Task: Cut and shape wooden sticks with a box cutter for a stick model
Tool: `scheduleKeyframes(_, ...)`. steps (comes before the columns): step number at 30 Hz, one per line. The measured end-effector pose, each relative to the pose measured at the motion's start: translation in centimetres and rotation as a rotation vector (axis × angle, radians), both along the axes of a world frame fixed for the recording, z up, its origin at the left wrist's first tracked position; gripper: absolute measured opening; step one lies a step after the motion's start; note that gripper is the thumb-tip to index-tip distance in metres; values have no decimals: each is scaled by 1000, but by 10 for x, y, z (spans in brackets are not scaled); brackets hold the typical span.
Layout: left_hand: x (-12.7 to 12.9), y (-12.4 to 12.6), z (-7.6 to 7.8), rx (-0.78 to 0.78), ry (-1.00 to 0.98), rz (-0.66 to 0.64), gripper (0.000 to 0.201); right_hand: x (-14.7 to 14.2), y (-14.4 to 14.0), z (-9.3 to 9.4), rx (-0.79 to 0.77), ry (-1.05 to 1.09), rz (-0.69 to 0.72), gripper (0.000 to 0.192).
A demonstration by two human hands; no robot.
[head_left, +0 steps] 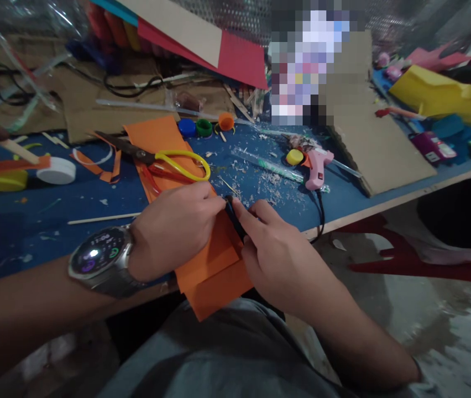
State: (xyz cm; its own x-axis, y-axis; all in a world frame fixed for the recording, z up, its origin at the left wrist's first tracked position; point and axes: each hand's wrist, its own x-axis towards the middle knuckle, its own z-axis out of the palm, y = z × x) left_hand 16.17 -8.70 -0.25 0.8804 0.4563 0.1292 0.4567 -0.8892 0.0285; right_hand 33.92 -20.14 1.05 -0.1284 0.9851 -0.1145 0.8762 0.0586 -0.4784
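Observation:
My left hand (175,229), with a large wristwatch (100,260) on its wrist, presses down on a folded sheet of orange paper (214,260) that hangs over the near edge of the blue table (94,199). My right hand (277,251) pinches a small dark object (234,216) against the paper's right edge. The left fingertips touch the same dark object from the other side. What the object is stays unclear.
Yellow-handled scissors (169,160) lie on orange paper just beyond my hands. A pink glue gun (318,168) rests to the right, its cord over the edge. Bottle caps (204,128), a tape roll (56,170), a thin stick (103,219), cardboard (368,138) and coloured paper crowd the table.

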Motion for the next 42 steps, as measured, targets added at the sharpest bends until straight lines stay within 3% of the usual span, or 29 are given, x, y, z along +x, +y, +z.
scheduleKeyframes(19,4,0,2,-104,123,83,18,3,-9,0,4,-11,65,68)
scheduleKeyframes(36,1,-4,5,-48,215,5,31,9,-10,-2,54,157,-12,65)
scheduleKeyframes(42,1,-4,1,15,197,18,26,9,-12,1,82,144,-74,67)
